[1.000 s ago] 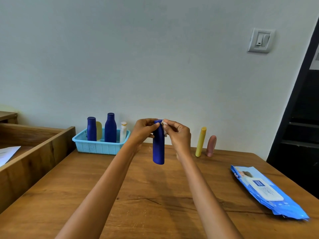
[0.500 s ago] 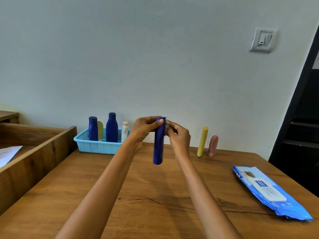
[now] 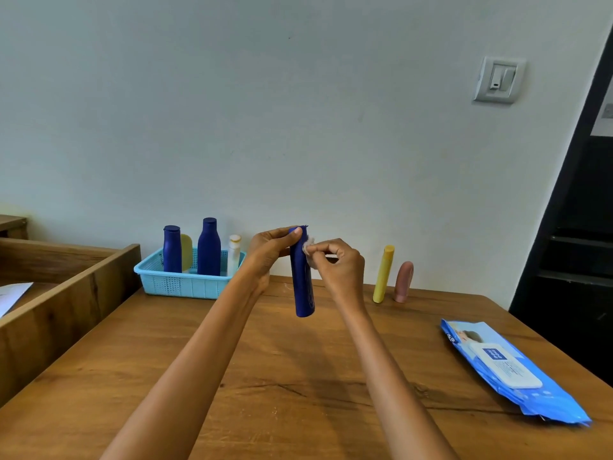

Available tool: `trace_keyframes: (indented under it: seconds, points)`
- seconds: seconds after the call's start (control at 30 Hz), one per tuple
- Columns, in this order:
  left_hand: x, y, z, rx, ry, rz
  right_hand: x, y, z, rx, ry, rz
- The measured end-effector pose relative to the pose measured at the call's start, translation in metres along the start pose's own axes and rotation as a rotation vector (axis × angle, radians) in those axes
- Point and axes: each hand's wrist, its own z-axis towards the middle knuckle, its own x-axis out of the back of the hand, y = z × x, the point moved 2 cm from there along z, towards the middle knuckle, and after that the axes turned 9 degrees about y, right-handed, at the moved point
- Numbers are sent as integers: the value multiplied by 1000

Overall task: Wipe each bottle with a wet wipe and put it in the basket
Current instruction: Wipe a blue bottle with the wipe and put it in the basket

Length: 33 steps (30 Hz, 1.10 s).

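My left hand (image 3: 270,249) grips the top of a tall dark blue bottle (image 3: 302,287), held upright above the wooden table (image 3: 298,376). My right hand (image 3: 338,263) pinches a small crumpled wet wipe (image 3: 308,244) against the bottle's upper right side. A light blue basket (image 3: 185,282) stands at the back left against the wall. It holds two dark blue bottles (image 3: 209,247), a yellow one (image 3: 186,252) and a small white one (image 3: 234,255). A yellow tube (image 3: 383,273) and a pink tube (image 3: 403,282) stand by the wall to the right.
A blue pack of wet wipes (image 3: 507,366) lies near the table's right edge. A wooden partition (image 3: 66,300) borders the table on the left, with a white paper (image 3: 13,295) behind it. A dark doorway is at the right.
The bottle has turned in my left hand and its lower end has swung a little to the right. My right hand has slid the wipe onto the bottle's upper right side.
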Motion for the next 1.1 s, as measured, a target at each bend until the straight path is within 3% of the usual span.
trace_keyframes:
  seconds: [0.17, 0.37, 0.53, 0.63, 0.77, 0.93, 1.1]
  points:
    - [-8, -4, -1, 5, -49, 14, 0, -7, 4, 59, 88, 16]
    - [-1, -2, 3, 22, 94, -95, 0, -6, 3, 101, -94, -22]
    - [4, -3, 5, 51, 113, -91, 1, 2, 3, -17, -87, -43]
    - [1, -3, 5, 25, 72, -57, -4, -9, 4, 82, -77, 0]
    - [6, -5, 8, 25, 135, -78, -12, -13, -1, 231, -171, -108]
    - [17, -6, 13, 43, 204, -131, -9, -1, -6, 208, -226, -152]
    - [16, -7, 15, 34, 94, -188, -10, -7, 0, 165, -145, -103]
